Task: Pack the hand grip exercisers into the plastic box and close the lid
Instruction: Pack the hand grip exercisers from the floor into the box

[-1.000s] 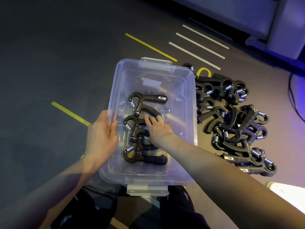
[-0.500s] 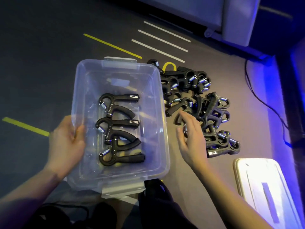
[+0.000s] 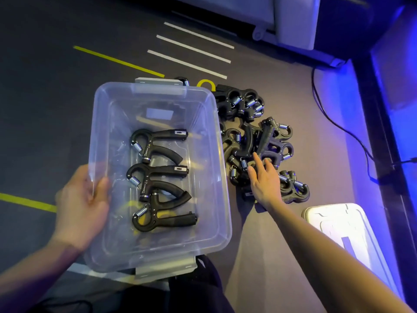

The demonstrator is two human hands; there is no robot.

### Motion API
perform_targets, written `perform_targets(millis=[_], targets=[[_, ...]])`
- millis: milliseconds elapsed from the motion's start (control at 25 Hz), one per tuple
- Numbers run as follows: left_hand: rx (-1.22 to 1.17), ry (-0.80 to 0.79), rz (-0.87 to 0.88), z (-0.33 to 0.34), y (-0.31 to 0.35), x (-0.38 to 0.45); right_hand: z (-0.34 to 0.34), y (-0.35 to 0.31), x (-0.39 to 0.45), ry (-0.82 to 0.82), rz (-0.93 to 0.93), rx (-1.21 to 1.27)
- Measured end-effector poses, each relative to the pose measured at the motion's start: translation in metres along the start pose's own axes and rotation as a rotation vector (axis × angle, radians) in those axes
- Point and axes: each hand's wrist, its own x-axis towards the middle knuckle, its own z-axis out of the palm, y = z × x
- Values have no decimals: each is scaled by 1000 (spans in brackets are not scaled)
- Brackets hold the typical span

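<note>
A clear plastic box [image 3: 209, 141] with grey latches sits on the floor in front of me. Three black hand grip exercisers [image 3: 158, 177] with steel springs lie in a row inside it. My left hand [image 3: 81, 204] grips the box's left wall, thumb inside. To the right of the box lies a pile of several more black exercisers [image 3: 255, 136]. My right hand [image 3: 264, 179] reaches onto the near part of that pile with fingers spread and straight, touching an exerciser. The white lid [image 3: 338, 224] lies on the floor at the right.
White and yellow tape lines [image 3: 191, 48] mark the dark floor beyond the box. A black cable [image 3: 338, 125] runs along the floor at the right, by a blue-lit edge. Grey furniture [image 3: 293, 19] stands at the back. My dark-clothed legs are at the bottom.
My right hand left the inside of the box, crossed over its right wall and now lies on the pile of exercisers. The left hand has stayed on the box's left wall.
</note>
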Motion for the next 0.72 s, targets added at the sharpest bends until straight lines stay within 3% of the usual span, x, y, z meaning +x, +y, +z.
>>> perform_targets(millis=[360,720], targets=[[58,8,-9,1,5,-2,-18,-19,19,-19,64,260],[68,-16,27,0,3,-4,-51,-29,-1,306,-128,505]])
